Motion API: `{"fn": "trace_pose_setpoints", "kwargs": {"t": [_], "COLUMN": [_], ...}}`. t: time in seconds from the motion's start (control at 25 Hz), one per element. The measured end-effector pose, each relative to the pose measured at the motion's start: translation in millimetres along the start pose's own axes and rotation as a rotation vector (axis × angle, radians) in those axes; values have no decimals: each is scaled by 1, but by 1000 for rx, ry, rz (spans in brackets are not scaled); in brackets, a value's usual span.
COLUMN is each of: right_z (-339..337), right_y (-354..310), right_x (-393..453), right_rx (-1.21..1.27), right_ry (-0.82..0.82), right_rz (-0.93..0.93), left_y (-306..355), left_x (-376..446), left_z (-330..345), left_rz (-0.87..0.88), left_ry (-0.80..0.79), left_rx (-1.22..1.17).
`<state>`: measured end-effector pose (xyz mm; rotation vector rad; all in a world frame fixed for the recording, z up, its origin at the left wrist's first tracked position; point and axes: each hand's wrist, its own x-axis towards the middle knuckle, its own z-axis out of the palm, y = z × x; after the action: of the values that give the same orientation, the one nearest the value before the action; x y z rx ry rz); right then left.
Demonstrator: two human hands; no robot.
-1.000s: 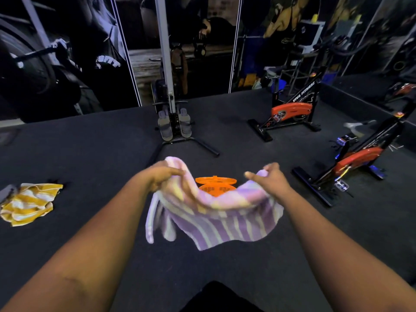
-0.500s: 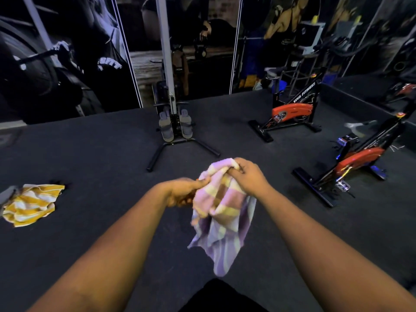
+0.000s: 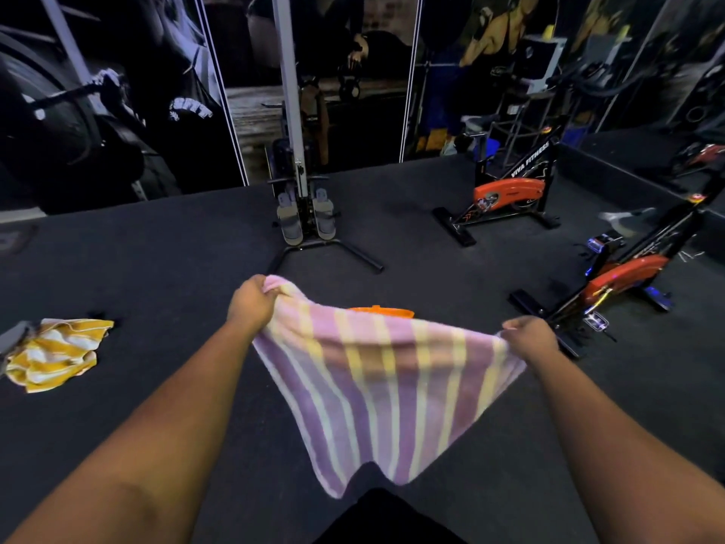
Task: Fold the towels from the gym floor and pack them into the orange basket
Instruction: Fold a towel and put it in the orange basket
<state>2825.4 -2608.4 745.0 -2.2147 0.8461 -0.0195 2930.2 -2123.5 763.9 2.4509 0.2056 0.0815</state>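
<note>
A purple, pink and pale-yellow striped terry towel point(image 3: 376, 390) is held spread out in the air above the dark gym floor point(image 3: 164, 268), its stripes running from the top edge down toward the viewer. Its upper left corner is gripped by the left hand point(image 3: 251, 304), whose fingers are curled round the cloth, and its upper right corner is pinched by the right hand point(image 3: 531, 335). The top edge sags slightly between the two hands, and the lower edge hangs free in two soft points above a dark garment at the bottom of the view.

Just behind the top edge of the towel, a narrow strip of the orange plastic basket point(image 3: 380, 310) is seen on the floor; the rest of it is hidden by the cloth. Well to the left, a crumpled yellow and white striped towel point(image 3: 55, 355) lies on the floor. Farther back, a grey and black machine with two foot pedals and a white upright post point(image 3: 304, 217) stands at the centre. Two black and orange exercise bikes are placed to the right, one farther back point(image 3: 506, 198) and one nearer point(image 3: 623, 276).
</note>
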Motion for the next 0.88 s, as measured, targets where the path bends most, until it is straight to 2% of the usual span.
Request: {"fn": "trace_pose_setpoints", "kwargs": {"t": [0.08, 0.24, 0.32, 0.44, 0.6, 0.72, 0.84, 0.88], "right_z": [-4, 1, 1, 1, 1, 7, 15, 22], "right_y": [19, 26, 26, 25, 35, 32, 9, 3], "right_x": [-2, -8, -8, -9, -11, -18, -33, -35], "right_rx": [-53, 142, 170, 68, -153, -277, -268, -177], "right_ry": [70, 176, 183, 75, 77, -146, -394, -499], "right_rz": [55, 73, 86, 113, 152, 230, 228, 176], "left_y": [-11, -12, -11, -9, -13, -11, 12, 23], "left_x": [2, -6, -9, -8, -6, -8, -20, -27], "left_z": [6, 18, 21, 24, 14, 9, 22, 30], "left_rz": [-116, -329, -294, -152, -138, -115, 60, 115], "left_ry": [32, 110, 102, 63, 181, 259, 98, 16], "left_rx": [-45, -347, -463, -450, -397, -315, -292, -313]}}
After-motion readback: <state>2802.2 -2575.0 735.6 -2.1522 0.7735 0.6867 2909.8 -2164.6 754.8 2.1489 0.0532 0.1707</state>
